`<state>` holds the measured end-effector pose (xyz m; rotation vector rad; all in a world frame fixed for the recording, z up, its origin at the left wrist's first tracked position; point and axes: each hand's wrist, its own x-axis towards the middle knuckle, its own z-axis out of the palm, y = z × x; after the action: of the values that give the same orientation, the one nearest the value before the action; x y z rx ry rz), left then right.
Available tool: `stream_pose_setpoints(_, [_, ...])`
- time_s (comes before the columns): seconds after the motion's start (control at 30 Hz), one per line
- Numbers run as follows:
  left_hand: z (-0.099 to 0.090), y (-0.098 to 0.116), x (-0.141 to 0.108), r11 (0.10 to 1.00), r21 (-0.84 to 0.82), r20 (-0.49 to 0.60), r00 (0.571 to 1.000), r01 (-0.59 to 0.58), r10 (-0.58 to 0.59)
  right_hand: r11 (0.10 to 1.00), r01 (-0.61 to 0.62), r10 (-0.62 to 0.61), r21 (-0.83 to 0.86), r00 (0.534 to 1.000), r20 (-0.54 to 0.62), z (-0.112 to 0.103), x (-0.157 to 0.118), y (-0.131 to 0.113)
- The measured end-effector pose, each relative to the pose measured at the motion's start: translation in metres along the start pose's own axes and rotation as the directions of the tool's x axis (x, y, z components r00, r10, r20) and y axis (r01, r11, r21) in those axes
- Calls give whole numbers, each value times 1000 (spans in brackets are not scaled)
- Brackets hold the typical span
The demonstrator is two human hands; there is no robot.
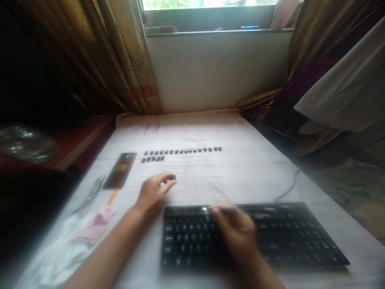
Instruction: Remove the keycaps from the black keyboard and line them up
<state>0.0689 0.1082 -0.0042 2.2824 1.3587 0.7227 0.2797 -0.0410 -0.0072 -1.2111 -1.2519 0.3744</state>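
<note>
My left hand (155, 189) is above the white sheet, left of and beyond the keyboard. Its thumb and forefinger pinch a small black keycap (173, 178). My right hand (237, 228) is over the upper middle of the black keyboard (288, 241), fingers closed near its top edge. Blur hides what those fingers grip, if anything. Beyond my hands, loose black keycaps lie in two lines: a long far row (185, 151) and a shorter near row (153, 158) at its left end.
To the left lie a brown phone (122, 170), silvery tweezers-like tools (92, 194), an orange strip (112, 196) and pink cloth (98, 224). A cable (288, 188) runs from the keyboard's back right. Curtains (120, 52) hang by the window; clothes (345, 76) hang at right.
</note>
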Motion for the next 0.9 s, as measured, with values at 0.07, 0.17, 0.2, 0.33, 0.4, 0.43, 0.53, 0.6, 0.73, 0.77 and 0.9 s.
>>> stream_pose_setpoints(0.07, [0, -16, 23, 996, 85, -78, 997, -2, 9, 1000, 13, -13, -4, 1000, 11, 0, 1, -1])
stream_pose_setpoints(0.17, [0, -34, 54, 980, 198, -141, 989, -14, 42, 1000, 13, -13, -4, 1000, 19, -1, 2, -1])
stream_pose_setpoints(0.2, [1, -38, 62, 973, 228, -150, 987, -14, 49, 1000, 13, -13, -5, 1000, 19, -1, 2, -1])
stream_pose_setpoints(0.33, [7, -50, 85, 948, 317, -168, 984, -1, 57, 1000, 24, -24, -10, 999, 23, -2, 3, -1])
stream_pose_setpoints(0.4, [11, -56, 90, 938, 345, -163, 985, 0, 60, 1000, 24, -24, -8, 1000, 20, -2, 4, -1])
stream_pose_setpoints(0.43, [13, -59, 92, 934, 357, -157, 986, -2, 62, 1000, 22, -22, -8, 1000, 19, -3, 4, -1])
stream_pose_setpoints(0.53, [17, -65, 95, 924, 383, -139, 988, -5, 63, 1000, 7, -6, -11, 1000, 16, -4, 5, -2])
stream_pose_setpoints(0.6, [19, -68, 96, 918, 396, -127, 990, -4, 59, 1000, -6, 6, -19, 1000, 10, -4, 5, -1])
stream_pose_setpoints(0.73, [20, -71, 96, 910, 414, -101, 993, -8, 55, 998, -43, 42, -42, 998, -36, -4, 2, 2])
stream_pose_setpoints(0.77, [20, -71, 96, 908, 418, -94, 994, -11, 56, 998, -51, 48, -48, 998, -46, -4, 1, 3])
stream_pose_setpoints(0.9, [18, -70, 98, 904, 428, -69, 996, -26, 62, 997, -67, 65, -40, 996, -58, -3, 0, 3])
